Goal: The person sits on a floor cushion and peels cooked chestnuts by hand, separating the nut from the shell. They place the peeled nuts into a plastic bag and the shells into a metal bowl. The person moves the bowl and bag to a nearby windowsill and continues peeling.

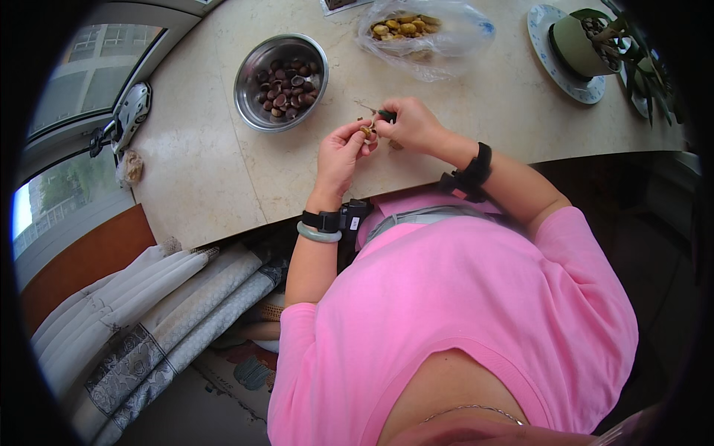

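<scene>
Between the thumb and fingers of my left hand (341,159) is a partly peeled chestnut (366,131), yellowish with some dark shell on it. My right hand (415,124) grips a small tool with a dark green handle (386,115) and a thin metal end (368,108), perhaps a paring knife. Its fingers meet the chestnut from the right. Beyond my left hand stands a steel bowl (243,106) of dark brown chestnuts (285,89). Farther off, a clear plastic bag (460,42) holds peeled yellow chestnuts (404,27).
All this rests on a marble-patterned counter (189,161). A potted plant (580,44) on a patterned plate (538,33) stands at the right. By the window at left are a toy car (133,114) and a small bag (130,168). Curtains (184,312) hang below the near-left edge.
</scene>
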A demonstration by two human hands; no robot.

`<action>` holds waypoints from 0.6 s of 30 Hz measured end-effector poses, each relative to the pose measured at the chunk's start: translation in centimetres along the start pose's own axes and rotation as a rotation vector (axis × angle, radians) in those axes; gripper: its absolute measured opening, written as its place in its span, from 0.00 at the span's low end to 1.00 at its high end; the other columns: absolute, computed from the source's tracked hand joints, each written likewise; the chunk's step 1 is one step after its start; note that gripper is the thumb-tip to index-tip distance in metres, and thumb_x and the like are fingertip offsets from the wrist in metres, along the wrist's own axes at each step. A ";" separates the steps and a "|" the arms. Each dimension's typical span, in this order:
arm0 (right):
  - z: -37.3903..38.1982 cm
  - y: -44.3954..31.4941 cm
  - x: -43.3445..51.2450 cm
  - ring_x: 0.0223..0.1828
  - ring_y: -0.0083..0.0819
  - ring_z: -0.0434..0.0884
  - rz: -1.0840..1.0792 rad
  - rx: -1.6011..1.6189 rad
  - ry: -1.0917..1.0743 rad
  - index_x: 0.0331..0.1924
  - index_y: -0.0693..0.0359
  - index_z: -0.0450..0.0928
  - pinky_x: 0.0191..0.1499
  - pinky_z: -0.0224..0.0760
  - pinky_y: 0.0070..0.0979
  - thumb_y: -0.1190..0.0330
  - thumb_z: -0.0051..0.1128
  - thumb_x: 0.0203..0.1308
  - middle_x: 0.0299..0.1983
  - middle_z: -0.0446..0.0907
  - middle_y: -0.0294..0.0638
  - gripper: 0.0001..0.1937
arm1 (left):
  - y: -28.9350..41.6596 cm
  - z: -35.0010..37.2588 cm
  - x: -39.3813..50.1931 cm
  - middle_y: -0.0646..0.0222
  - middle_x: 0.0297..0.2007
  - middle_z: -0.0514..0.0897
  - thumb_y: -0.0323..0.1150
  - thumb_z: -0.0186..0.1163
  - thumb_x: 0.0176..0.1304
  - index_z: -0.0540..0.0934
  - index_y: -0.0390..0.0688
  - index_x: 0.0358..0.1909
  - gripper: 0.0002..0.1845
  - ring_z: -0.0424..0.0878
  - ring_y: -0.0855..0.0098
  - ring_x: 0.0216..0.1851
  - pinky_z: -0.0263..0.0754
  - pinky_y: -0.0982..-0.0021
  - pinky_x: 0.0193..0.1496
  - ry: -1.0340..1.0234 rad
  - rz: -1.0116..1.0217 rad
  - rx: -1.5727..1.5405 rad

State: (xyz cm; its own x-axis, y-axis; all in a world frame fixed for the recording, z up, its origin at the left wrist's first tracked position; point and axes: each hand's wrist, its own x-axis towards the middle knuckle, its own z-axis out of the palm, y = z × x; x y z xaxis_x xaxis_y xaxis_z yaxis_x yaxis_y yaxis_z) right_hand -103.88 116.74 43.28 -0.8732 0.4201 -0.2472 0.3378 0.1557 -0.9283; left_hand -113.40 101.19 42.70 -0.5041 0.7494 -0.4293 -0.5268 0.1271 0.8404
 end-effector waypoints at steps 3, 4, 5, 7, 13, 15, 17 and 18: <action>-0.2 0.6 0.1 0.26 0.36 0.82 -0.005 -0.023 0.036 0.31 0.65 0.82 0.32 0.74 0.30 0.66 0.59 0.47 0.25 0.82 0.48 0.11 | 0.1 -0.3 -0.1 0.67 0.37 0.81 0.26 0.53 0.68 0.77 0.34 0.50 0.12 0.75 0.83 0.28 0.80 0.72 0.47 0.007 -0.016 -0.027; -0.2 0.8 0.1 0.26 0.37 0.82 -0.025 -0.062 0.047 0.31 0.65 0.82 0.32 0.74 0.30 0.66 0.59 0.47 0.25 0.82 0.48 0.10 | 0.2 -0.3 -0.1 0.67 0.37 0.81 0.25 0.54 0.67 0.77 0.34 0.50 0.12 0.75 0.83 0.29 0.80 0.72 0.47 0.011 -0.016 -0.029; -0.2 1.0 0.2 0.26 0.37 0.82 -0.044 -0.094 0.055 0.31 0.65 0.82 0.32 0.74 0.30 0.66 0.59 0.47 0.25 0.82 0.48 0.10 | 0.2 -0.4 -0.1 0.67 0.37 0.81 0.25 0.54 0.67 0.77 0.34 0.50 0.11 0.75 0.83 0.29 0.80 0.72 0.48 0.012 -0.017 -0.038; -0.3 1.2 0.3 0.26 0.38 0.82 -0.081 -0.100 0.055 0.31 0.64 0.83 0.33 0.74 0.30 0.67 0.59 0.47 0.25 0.82 0.48 0.10 | 0.3 -0.5 -0.2 0.68 0.38 0.81 0.25 0.55 0.66 0.78 0.35 0.49 0.11 0.75 0.83 0.30 0.80 0.73 0.47 0.036 -0.014 -0.007; -0.1 1.0 0.3 0.26 0.34 0.82 -0.022 0.004 -0.059 0.33 0.63 0.84 0.31 0.74 0.28 0.68 0.60 0.49 0.25 0.83 0.46 0.09 | 0.2 -0.5 -0.1 0.70 0.38 0.82 0.22 0.61 0.60 0.79 0.36 0.48 0.13 0.77 0.82 0.33 0.78 0.77 0.42 0.079 0.037 0.207; -0.2 0.7 -0.1 0.25 0.31 0.82 -0.031 0.027 -0.091 0.34 0.62 0.84 0.31 0.74 0.27 0.67 0.61 0.50 0.25 0.84 0.45 0.10 | 0.2 -0.5 0.0 0.70 0.38 0.82 0.22 0.62 0.59 0.79 0.36 0.48 0.14 0.78 0.81 0.34 0.77 0.80 0.40 0.080 0.056 0.270; -0.1 0.4 -0.1 0.24 0.28 0.81 -0.048 0.045 -0.099 0.35 0.62 0.85 0.30 0.73 0.26 0.66 0.62 0.50 0.25 0.84 0.43 0.10 | 0.0 -0.3 0.0 0.70 0.36 0.83 0.22 0.63 0.58 0.79 0.35 0.46 0.13 0.77 0.83 0.31 0.74 0.83 0.36 0.078 0.127 0.277; 0.0 0.3 -0.1 0.23 0.26 0.81 -0.034 0.063 -0.110 0.35 0.62 0.85 0.30 0.73 0.26 0.66 0.62 0.50 0.25 0.84 0.43 0.10 | -0.1 -0.2 0.0 0.70 0.35 0.83 0.21 0.64 0.57 0.80 0.35 0.45 0.13 0.77 0.84 0.30 0.72 0.84 0.34 0.079 0.157 0.281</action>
State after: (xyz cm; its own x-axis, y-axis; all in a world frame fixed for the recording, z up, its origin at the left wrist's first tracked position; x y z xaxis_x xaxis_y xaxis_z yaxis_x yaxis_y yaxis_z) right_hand -103.67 116.75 43.05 -0.9182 0.3142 -0.2413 0.2876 0.1099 -0.9514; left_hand -113.53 101.07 42.57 -0.6218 0.7224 -0.3024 -0.2349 0.1963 0.9520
